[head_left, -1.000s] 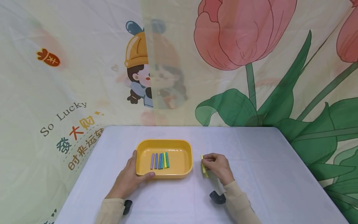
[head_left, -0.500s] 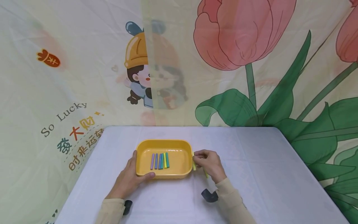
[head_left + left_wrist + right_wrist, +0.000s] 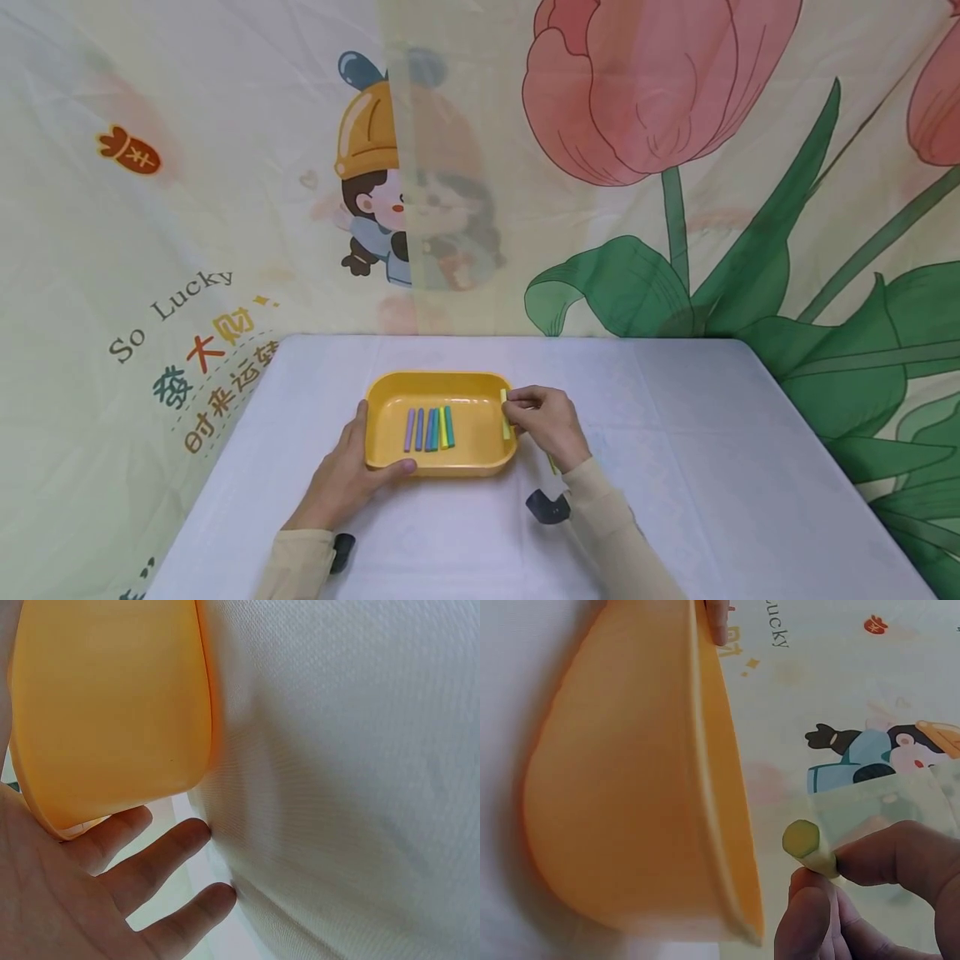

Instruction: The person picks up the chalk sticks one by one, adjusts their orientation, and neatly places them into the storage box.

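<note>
A yellow tray [image 3: 390, 458] sits on the white-covered table and holds several coloured chalk sticks [image 3: 429, 428] side by side. My left hand [image 3: 347, 475] grips the tray's near left corner, thumb on the rim, fingers along its outer wall [image 3: 112, 720]. My right hand [image 3: 542, 421] pinches a yellow-green chalk stick [image 3: 505, 414] over the tray's right rim; the right wrist view shows its round end [image 3: 804, 840] beside the tray's wall [image 3: 630, 810]. Another yellow-green stick [image 3: 552, 464] lies on the table, mostly hidden behind my right wrist.
The table [image 3: 712, 433] is covered with a pale cloth and ends at a printed fabric backdrop [image 3: 637, 167] on the far side and both sides. Beige sleeves cover both forearms, with dark wrist camera mounts [image 3: 546, 507] below them.
My right hand has carried the yellow-green stick leftward from the table beside the tray to above the tray's right rim. The left hand and tray stayed still.
</note>
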Action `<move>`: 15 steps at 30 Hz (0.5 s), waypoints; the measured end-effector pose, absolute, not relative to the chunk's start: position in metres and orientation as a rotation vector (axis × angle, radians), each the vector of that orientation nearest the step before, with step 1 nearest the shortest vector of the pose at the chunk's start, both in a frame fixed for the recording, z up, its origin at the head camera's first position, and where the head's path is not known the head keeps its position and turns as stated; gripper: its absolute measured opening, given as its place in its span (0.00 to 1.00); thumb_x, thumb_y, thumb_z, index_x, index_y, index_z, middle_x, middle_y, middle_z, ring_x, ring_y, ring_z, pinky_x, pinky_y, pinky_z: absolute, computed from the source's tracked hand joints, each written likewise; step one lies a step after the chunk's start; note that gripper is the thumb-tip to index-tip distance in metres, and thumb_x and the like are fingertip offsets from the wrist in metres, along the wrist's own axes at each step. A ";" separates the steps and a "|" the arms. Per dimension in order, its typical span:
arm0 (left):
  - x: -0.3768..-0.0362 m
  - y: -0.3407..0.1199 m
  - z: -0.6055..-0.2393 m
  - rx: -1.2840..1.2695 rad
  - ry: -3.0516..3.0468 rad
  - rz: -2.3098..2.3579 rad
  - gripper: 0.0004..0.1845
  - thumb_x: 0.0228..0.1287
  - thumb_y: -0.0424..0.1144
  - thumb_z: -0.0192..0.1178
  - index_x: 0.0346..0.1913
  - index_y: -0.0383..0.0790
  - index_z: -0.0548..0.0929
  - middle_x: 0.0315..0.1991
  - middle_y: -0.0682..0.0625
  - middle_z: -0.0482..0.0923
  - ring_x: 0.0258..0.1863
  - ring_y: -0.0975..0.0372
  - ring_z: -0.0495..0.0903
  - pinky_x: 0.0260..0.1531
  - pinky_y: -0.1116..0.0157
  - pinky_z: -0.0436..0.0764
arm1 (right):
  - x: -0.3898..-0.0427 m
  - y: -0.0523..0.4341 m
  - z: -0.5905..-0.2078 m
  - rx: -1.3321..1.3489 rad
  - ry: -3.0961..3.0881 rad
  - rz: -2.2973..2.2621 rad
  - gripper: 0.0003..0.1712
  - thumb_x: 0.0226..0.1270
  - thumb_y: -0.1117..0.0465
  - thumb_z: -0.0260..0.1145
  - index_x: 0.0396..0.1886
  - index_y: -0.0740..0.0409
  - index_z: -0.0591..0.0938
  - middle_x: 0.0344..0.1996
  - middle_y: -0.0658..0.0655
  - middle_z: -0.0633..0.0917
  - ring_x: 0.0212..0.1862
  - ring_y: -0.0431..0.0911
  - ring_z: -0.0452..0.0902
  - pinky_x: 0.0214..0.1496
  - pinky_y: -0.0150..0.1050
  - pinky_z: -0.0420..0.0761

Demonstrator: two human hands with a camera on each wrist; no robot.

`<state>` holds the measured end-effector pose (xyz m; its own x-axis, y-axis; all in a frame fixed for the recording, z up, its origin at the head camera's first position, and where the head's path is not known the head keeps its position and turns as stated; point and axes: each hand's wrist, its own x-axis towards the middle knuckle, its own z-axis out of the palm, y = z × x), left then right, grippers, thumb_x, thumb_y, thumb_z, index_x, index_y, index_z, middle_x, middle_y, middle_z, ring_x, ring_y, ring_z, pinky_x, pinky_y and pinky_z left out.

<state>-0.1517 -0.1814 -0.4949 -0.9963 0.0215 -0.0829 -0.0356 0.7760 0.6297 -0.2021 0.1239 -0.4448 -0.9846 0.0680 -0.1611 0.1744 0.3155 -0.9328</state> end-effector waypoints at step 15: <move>-0.152 -0.180 -0.492 -0.023 2.867 1.019 0.74 0.49 0.78 0.64 0.81 0.44 0.29 0.80 0.36 0.47 0.74 0.39 0.59 0.70 0.40 0.63 | -0.221 0.088 -0.439 0.111 2.326 -1.885 0.16 0.62 0.60 0.73 0.47 0.63 0.86 0.38 0.57 0.87 0.35 0.47 0.86 0.39 0.40 0.88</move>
<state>-0.1524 -0.1801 -0.4922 -0.9950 0.0186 -0.0982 -0.0475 0.7763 0.6285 -0.2208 0.0882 -0.4385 -0.9867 -0.0341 -0.1589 0.1484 0.2094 -0.9665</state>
